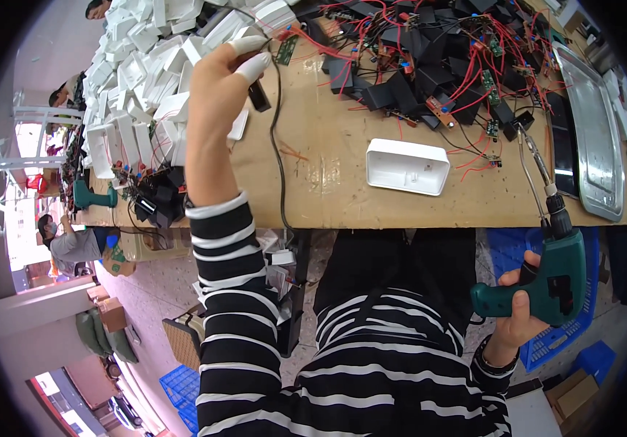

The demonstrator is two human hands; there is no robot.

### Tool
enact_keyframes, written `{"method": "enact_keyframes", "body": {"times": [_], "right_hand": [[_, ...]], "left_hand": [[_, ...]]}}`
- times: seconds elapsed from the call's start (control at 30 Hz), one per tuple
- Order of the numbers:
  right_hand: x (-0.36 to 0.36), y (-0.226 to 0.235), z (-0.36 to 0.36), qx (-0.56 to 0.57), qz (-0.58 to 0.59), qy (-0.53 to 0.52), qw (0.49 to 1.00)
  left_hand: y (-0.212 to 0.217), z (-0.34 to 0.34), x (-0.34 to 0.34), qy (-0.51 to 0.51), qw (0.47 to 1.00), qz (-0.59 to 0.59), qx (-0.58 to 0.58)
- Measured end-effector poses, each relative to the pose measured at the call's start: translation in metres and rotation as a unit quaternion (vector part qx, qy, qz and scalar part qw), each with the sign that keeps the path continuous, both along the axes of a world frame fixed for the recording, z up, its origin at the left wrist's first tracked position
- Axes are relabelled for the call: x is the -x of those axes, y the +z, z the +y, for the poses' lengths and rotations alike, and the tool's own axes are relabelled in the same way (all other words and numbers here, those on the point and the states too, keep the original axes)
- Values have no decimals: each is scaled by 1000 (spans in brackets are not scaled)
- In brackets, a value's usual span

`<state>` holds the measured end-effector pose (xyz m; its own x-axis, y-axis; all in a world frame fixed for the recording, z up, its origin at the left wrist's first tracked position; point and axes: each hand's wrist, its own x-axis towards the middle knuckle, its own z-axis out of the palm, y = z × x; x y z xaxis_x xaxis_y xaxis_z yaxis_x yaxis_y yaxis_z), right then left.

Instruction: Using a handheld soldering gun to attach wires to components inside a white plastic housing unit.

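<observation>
My left hand [227,76], with white covers on thumb and finger, reaches over the table toward the pile of white plastic cases. Its fingers are closed in a pinch, but what lies between them is hard to make out. A small black part [258,96] shows just below the thumb, and a green circuit board [286,49] lies beyond the fingertips. At the lower right, my right hand [521,313] grips a green soldering gun [565,280] by its handle. The gun's tip points up at black parts by the pile's edge. Between my hands, an open white case [408,167] sits on the table.
Black boxes with red wires and circuit boards [430,65] heap at the back right. White cases [138,73] pile at the left. A black cord [275,138] crosses the table. A metal tray [594,138] lies right; another green tool [93,194] lies left. Other people are beyond.
</observation>
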<state>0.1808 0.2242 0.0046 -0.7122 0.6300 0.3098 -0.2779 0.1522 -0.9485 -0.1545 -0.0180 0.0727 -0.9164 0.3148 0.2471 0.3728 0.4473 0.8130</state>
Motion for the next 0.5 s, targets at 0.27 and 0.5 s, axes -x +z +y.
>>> {"method": "enact_keyframes", "body": {"times": [0.27,0.5], "right_hand": [[5,0,-7,11,16,28,999],[1,0,-12,2,10,21,1000]], "left_hand": [[-12,-43,-33,37,993,-94,-57],[7,-32,-55,-136,974,-163,-84]]}}
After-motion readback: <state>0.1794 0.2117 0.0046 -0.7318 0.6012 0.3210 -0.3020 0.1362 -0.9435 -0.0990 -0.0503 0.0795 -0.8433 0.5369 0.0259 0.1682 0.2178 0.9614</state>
